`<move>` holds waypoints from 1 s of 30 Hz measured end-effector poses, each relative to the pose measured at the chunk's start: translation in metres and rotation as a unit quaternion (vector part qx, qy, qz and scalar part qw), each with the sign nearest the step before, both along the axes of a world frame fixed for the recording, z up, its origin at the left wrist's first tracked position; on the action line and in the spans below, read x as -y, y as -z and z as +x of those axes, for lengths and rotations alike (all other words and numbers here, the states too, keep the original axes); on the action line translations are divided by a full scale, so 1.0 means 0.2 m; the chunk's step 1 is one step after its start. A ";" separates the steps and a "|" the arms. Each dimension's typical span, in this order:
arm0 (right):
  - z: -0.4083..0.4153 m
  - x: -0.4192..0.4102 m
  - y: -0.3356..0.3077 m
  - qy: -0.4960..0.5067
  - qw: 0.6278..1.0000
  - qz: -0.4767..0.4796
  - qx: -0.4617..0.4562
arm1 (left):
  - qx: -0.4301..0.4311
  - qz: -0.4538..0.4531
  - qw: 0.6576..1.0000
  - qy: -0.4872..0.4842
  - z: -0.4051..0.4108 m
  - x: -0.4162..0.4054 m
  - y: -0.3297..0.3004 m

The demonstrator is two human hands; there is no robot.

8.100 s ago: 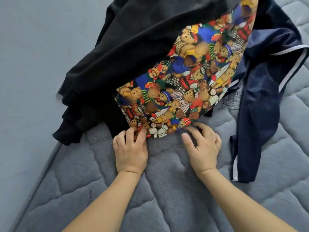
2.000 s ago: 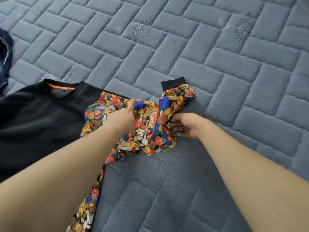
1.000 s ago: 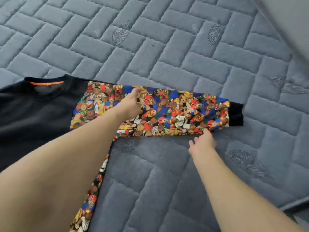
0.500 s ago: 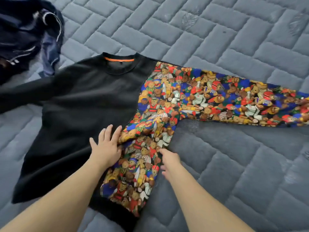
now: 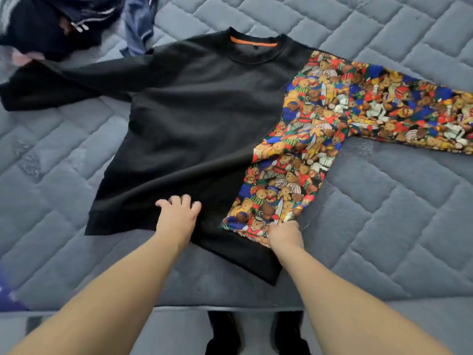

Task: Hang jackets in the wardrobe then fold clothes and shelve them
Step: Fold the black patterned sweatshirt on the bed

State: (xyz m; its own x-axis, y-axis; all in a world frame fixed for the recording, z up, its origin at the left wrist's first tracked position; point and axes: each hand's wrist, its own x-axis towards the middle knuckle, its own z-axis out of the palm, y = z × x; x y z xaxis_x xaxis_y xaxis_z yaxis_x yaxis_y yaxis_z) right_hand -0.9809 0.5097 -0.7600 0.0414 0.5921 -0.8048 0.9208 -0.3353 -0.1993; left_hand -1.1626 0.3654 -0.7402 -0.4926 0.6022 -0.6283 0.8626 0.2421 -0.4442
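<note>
Head view: sweatshirt (image 5: pixel 199 129) spread flat on a grey quilted mattress (image 5: pixel 384 226), neck toward 12 o'clock, hem toward 6 o'clock. Body black, with an orange strip inside the collar (image 5: pixel 253 42). One side panel and one sleeve (image 5: pixel 409 116) are in a bright teddy-bear print; that sleeve runs straight out toward 3 o'clock and off the frame edge. The black sleeve (image 5: pixel 64 83) lies out toward 9 o'clock, its end near the left edge. Left hand (image 5: pixel 179 216), at about 6 o'clock of the garment, rests palm down on the black fabric just above the hem, fingers spread and slightly bent, tips pressing the cloth; it grips nothing that can be seen. Right hand (image 5: pixel 285 233), just to the 3 o'clock side of the left, sits at the lower corner of the printed panel, fingers curled under and pinching the fabric edge there; fingertips hidden by the knuckles. Both forearms bare, reaching in from the bottom of the frame. Pile of dark clothes (image 5: pixel 58 19) with white stripes at 11 o'clock, touching or just beside the black sleeve; a blue piece (image 5: pixel 139 24) hangs off its right side toward the shoulder. Below the mattress edge at 6 o'clock, two dark feet (image 5: pixel 256 334) on the floor.
</note>
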 end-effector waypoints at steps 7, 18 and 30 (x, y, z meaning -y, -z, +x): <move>0.27 -0.19 -0.28 -0.331 0.929 -0.009 0.163 | 0.321 -0.159 0.920 -0.158 0.18 -0.10 -0.15; -0.58 -0.14 -0.61 -0.496 0.855 0.145 -0.028 | 0.202 0.120 0.928 -0.290 -0.47 -0.06 -0.54; -1.84 0.13 -0.30 -0.533 0.822 0.157 -0.122 | 0.084 0.265 0.876 -0.395 -1.66 0.39 -0.31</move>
State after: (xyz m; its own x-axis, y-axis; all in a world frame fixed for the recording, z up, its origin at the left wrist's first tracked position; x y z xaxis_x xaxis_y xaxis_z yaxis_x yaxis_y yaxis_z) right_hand -1.3492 0.4846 -0.7002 -0.7758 0.3672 -0.5131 0.5777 0.7404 -0.3435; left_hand -1.4954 0.2864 -0.6790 -0.8140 0.3455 -0.4669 0.3762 0.9261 0.0294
